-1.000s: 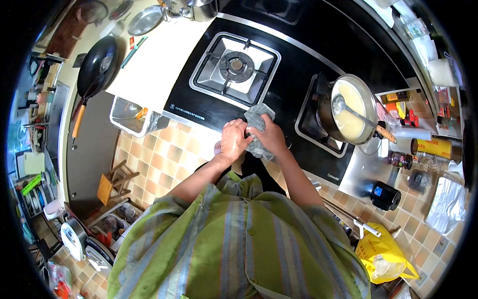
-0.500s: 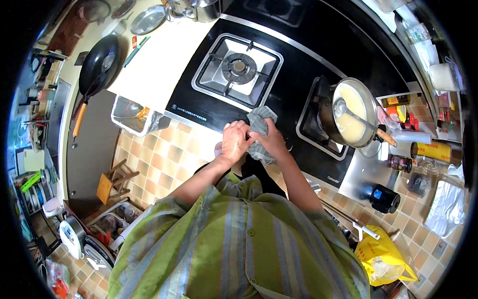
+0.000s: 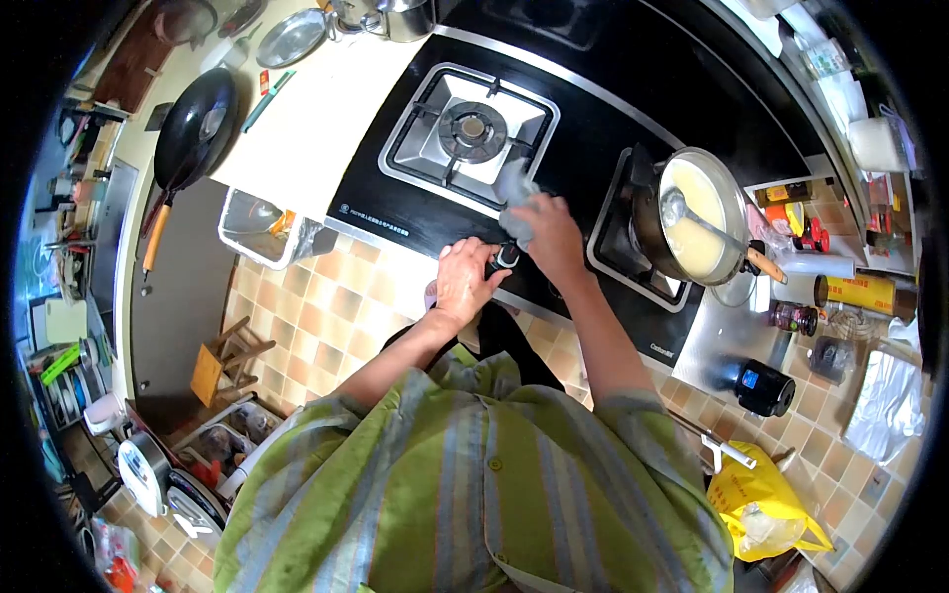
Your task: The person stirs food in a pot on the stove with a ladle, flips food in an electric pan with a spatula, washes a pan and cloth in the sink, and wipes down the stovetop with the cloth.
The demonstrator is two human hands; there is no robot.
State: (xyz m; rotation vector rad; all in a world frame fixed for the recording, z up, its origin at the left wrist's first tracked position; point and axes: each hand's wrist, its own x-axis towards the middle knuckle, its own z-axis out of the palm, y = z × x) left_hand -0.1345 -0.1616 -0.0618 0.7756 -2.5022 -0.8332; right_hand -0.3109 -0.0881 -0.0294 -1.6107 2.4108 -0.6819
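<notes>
My left hand (image 3: 467, 281) is closed at the front edge of the black gas cooktop (image 3: 603, 178). Its thumb and fingers grip a small dark knob-like piece (image 3: 505, 258) with a pale ring; whether this is fixed to the cooktop I cannot tell. My right hand (image 3: 556, 237) is closed on a grey cloth (image 3: 518, 188), which is blurred and reaches toward the front right corner of the left burner (image 3: 473, 130). Fingers partly hide the cloth.
On the right burner stands a pot (image 3: 736, 188) of pale liquid with a ladle (image 3: 727, 237) resting in it. A wok (image 3: 198, 128) lies on the left counter. A lined bin (image 3: 225, 229) stands below, and jars (image 3: 791, 316) crowd the right side.
My right hand has carried the cloth away from my left hand, forward toward the left burner. The dark piece in my left hand is now uncovered. My left hand stays nearly in place.
</notes>
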